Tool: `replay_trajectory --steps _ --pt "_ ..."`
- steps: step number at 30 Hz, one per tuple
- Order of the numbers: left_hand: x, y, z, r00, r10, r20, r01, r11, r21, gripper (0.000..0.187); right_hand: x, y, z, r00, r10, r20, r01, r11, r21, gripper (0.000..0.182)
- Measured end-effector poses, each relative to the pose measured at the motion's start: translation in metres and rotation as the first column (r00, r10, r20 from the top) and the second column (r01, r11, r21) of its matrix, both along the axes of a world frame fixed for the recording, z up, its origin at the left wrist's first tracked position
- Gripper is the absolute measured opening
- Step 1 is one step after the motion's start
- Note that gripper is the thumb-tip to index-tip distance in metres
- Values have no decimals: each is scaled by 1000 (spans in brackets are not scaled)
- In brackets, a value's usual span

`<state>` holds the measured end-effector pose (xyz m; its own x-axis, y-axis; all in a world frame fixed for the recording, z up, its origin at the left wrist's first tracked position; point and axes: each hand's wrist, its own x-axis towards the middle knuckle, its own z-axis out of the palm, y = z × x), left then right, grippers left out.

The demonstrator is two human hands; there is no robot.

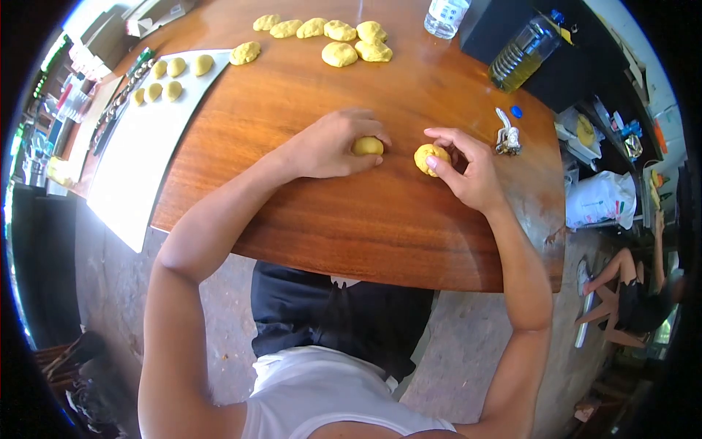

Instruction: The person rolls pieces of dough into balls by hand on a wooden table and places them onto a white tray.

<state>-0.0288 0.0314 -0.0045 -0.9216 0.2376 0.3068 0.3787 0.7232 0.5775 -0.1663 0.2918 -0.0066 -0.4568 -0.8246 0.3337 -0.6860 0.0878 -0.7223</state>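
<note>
Left hand (338, 146): half-curled, gripping smooth ball (368, 145), twelve o'clock on worktop (314, 219). Right hand (472, 170): partly closed, creased ball (430, 159) pinched, one o'clock. Dough lumps (339, 54): far twelve.

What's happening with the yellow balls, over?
Left grip curled round smooth yellow ball. Right grip holding rougher yellow lump. Crumpled silvery thing near right grip, not between the two grips. Over.
</note>
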Motion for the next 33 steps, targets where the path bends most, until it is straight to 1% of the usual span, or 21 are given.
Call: replay_trajectory --steps 2,6,8,9,10,11,12,14,18,20,23,25,33 --pt "0 -1 0 1000 11 6 -11 999 36 27 -3 0 -4 999 -14 38 14 1000 -11 34" --pt "2 0 2 999 17 -40 -15 998 63 27 -7 0 -10 1000 2 5 -2 998 -55 33" --pt "3 2 2 999 17 -33 -12 989 144 23 -7 -1 -12 997 30 69 -24 996 -81 33" --pt "2 3 -1 999 24 -41 -17 989 145 23 -5 0 -10 995 9 95 -7 1000 -24 29" --pt "0 2 -7 998 -22 -54 27 994 102 24 -4 0 -7 996 15 87 -13 1000 -24 29" --pt "-1 3 -7 996 -69 -65 73 996 58 25 -4 -1 -5 1000 13 18 -13 1000 0 27" --pt "-1 3 -7 995 -64 -72 69 996 56 25 -3 -2 -2 999 12 -49 -11 1000 23 25" --pt "1 5 -8 998 -58 -13 59 998 37 29 -1 -3 0 1000 10 -26 -9 1000 14 22" --pt "2 5 -6 999 -50 -12 50 998 23 29 -2 -3 -2 999 17 -35 -17 1000 7 23" --pt "2 5 -5 999 -47 17 47 999 20 29 -2 -3 -1 999 19 -41 -19 1000 1 23" --pt "0 4 -8 998 -59 -7 60 998 13 28 -2 -3 0 998 27 -63 -27 1000 -2 23" --pt "0 3 -9 998 -56 -8 56 998 13 29 -2 -3 -1 999 23 -36 -23 1000 -4 23" --pt "2 5 -7 999 -41 -10 41 999 16 29 -3 -6 -2 999 3 -34 -2 1000 9 23"
